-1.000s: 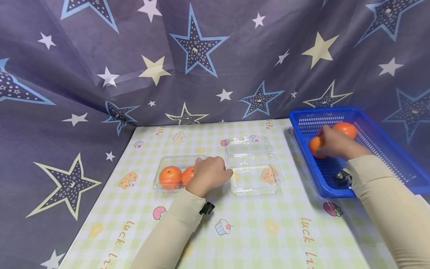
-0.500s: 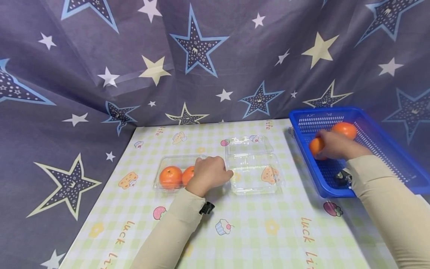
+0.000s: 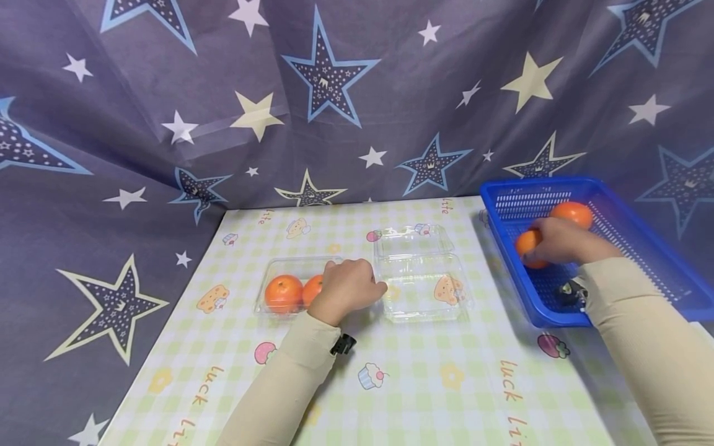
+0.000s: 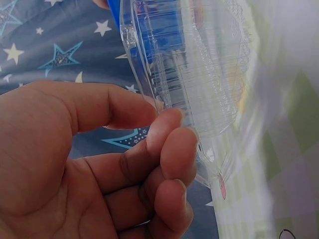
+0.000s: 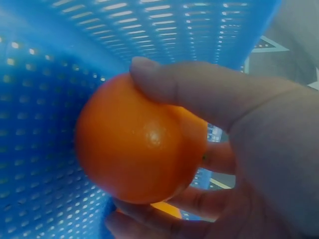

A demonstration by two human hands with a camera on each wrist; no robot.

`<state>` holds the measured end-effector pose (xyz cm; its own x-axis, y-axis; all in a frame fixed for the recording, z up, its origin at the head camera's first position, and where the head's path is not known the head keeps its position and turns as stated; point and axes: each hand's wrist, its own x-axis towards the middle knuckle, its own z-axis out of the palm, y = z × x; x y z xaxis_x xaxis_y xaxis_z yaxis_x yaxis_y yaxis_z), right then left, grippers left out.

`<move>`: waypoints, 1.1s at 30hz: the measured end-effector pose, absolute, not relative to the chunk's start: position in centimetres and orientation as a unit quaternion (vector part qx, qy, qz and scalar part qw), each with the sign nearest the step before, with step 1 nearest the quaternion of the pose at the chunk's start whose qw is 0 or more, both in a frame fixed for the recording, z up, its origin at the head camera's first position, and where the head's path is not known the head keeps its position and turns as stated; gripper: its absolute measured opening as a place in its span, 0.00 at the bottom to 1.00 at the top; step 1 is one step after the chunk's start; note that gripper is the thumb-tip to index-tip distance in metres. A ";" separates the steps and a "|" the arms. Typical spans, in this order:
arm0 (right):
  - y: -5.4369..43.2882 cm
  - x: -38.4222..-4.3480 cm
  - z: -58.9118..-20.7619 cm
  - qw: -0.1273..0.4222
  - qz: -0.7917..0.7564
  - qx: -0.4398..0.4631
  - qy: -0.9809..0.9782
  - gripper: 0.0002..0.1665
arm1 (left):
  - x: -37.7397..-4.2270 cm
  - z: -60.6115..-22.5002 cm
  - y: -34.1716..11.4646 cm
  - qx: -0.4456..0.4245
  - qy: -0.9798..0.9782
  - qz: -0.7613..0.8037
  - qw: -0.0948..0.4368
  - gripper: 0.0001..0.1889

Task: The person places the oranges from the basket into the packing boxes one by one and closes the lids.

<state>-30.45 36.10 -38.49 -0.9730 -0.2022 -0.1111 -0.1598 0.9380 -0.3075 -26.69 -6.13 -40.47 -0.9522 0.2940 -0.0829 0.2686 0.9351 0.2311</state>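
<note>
In the head view my right hand (image 3: 558, 240) is down inside the blue basket (image 3: 549, 319). Its thumb and fingers curl round an orange (image 5: 142, 142), which fills the middle of the right wrist view near the basket wall. A second orange (image 3: 572, 214) lies behind that hand. My left hand (image 3: 350, 286) is at the left edge of an open clear plastic clamshell box (image 3: 424, 306). Seen from the left wrist, thumb and forefinger pinch the box's rim (image 4: 135, 55), while the other fingers curl below. No fruit shows in this box.
Left of my left hand, another clear box (image 3: 273, 266) holds oranges (image 3: 284, 293), one partly hidden by the hand. A checked cloth (image 3: 413, 396) covers the table. A star-patterned curtain (image 3: 357, 161) hangs behind and at the left.
My right hand shifts slightly within the basket, and the gripped orange moves and turns a little with it. The left hand and both clear boxes stay in place.
</note>
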 end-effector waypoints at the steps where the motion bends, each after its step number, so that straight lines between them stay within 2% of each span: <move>1: 36.1 -30.4 -38.4 0.073 -0.151 -0.089 0.982 0.37 | -26.7 -40.5 -6.1 0.143 0.982 0.110 0.059 0.26; 12: 36.7 -30.1 -37.5 0.074 -0.161 -0.070 0.982 0.55 | -26.8 -40.6 -6.1 0.146 0.981 0.110 0.060 0.27; 19: 37.6 -29.1 -36.4 0.043 -0.193 -0.076 0.977 0.49 | -26.8 -40.7 -6.1 0.148 0.981 0.110 0.060 0.27; 24: 38.1 -28.1 -35.8 0.032 -0.206 -0.058 0.976 0.50 | -26.8 -40.6 -6.1 0.147 0.981 0.111 0.063 0.27; 33: 37.9 -26.8 -35.1 -0.016 -0.221 -0.068 0.973 0.40 | -26.9 -40.6 -6.2 0.146 0.981 0.111 0.061 0.27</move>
<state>-26.76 37.94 -35.14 -0.9902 -0.1250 0.0618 -0.1394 0.8934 -0.4270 -26.88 -6.23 -40.57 -0.9498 0.3005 -0.0871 0.2734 0.9326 0.2355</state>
